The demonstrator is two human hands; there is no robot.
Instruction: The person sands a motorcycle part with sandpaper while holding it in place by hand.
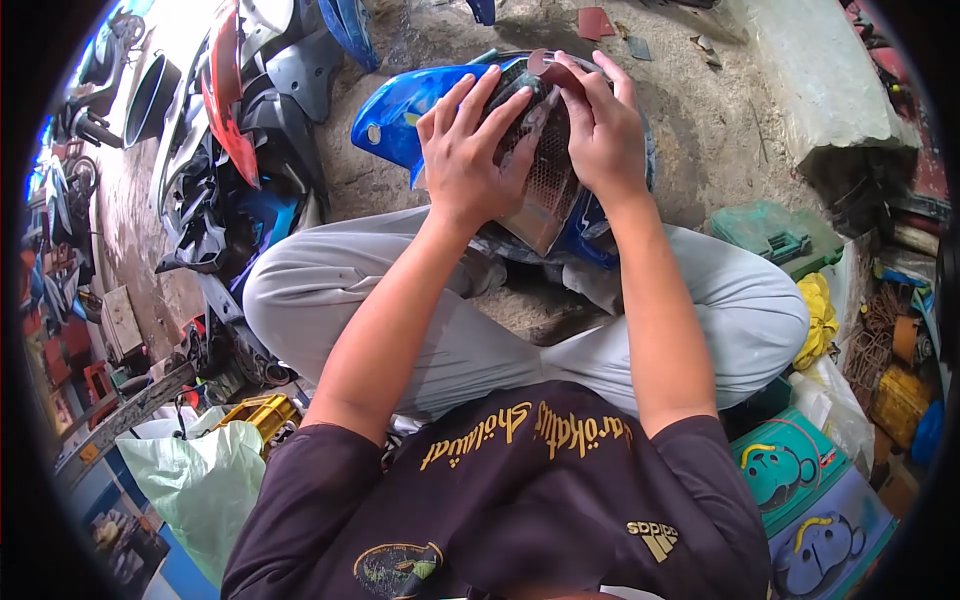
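In the head view, a blue motorcycle body panel (405, 112) with a mesh section (552, 168) rests between my bent legs. Spread fingers of my left hand (470, 150) lie over the panel, its thumb reaching across the mesh. My right hand (607, 130) pinches a curled reddish-brown piece of sandpaper (562, 72) at the panel's upper part. Greyish smears mark the surface between both hands. The palm sides of my hands and the panel's underside are hidden.
Red, black and grey fairing parts (228, 100) are heaped at the left. Reddish scraps (594, 23) lie on the concrete floor ahead. A pale concrete block (815, 85) stands at upper right. Green tool cases (785, 465) and a yellow cloth (817, 318) sit on my right.
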